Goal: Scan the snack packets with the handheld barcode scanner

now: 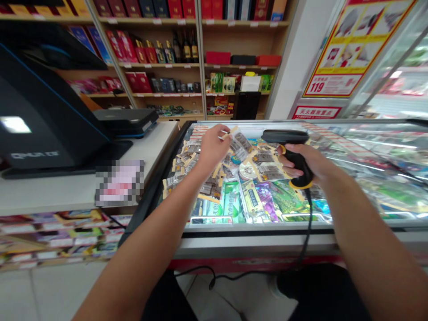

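My left hand (214,145) pinches the upper corner of a small clear snack packet (240,143) with dark contents and tan edges, holding it above the glass top of a chest freezer (261,240). My right hand (309,162) is wrapped round the handle of a black and yellow barcode scanner (297,162). The scanner's head points left, towards the packet. Its cable hangs down over the freezer's front edge. Several similar packets (210,187) lie scattered under and around both hands, and another packet (270,169) lies just left of the scanner's grip.
To the left, a white counter (157,142) bears a black point-of-sale terminal (50,116) and a blurred-out flat item (120,183). Shelves (160,64) with bottles and boxes stand behind. A loose cable (240,274) runs low in front of the freezer.
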{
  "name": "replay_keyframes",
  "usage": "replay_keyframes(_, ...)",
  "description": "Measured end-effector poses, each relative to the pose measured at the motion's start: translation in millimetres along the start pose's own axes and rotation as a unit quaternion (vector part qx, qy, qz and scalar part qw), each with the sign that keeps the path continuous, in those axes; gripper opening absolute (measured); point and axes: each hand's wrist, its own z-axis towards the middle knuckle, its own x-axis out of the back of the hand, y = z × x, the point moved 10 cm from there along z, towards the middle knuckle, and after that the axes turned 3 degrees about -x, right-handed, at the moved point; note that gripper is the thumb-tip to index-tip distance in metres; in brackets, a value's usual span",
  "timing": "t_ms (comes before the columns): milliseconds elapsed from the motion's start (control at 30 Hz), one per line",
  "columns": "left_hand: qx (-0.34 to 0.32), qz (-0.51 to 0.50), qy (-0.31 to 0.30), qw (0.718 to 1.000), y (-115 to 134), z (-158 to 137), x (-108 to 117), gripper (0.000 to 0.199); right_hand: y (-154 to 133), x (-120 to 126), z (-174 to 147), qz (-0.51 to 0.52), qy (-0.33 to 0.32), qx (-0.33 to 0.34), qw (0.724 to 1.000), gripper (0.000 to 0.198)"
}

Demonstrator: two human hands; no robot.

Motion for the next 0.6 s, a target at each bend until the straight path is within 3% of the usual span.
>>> replay_keyframes(67, 0.034, 0.003, 0.044, 0.998, -20, 12, 26, 0.017, 2, 1, 0, 0.008, 0.008, -0.008, 1.0, 0.028)
replay_keyframes(133, 0.052, 0.021, 0.045, 0.997, -37, 20, 40, 0.017, 4, 1, 1, 0.002, 0.01, -0.013, 1.0, 0.029)
replay_keyframes(333, 0.068, 0.082, 0.03, 0.994, -59, 26, 52, 0.015, 9, -1, 2, -0.01, 0.011, -0.021, 1.0, 0.028)
replay_keyframes(500, 0.157, 0.038, 0.089, 0.983, -86, 26, 72, 0.022, 14, -1, 3, -0.024, 0.017, -0.037, 0.999, 0.027)
replay_keyframes(600, 0.168, 0.111, 0.082, 0.976, -92, 23, 87, 0.027, 15, -2, 3, -0.027, 0.014, -0.046, 0.998, 0.028)
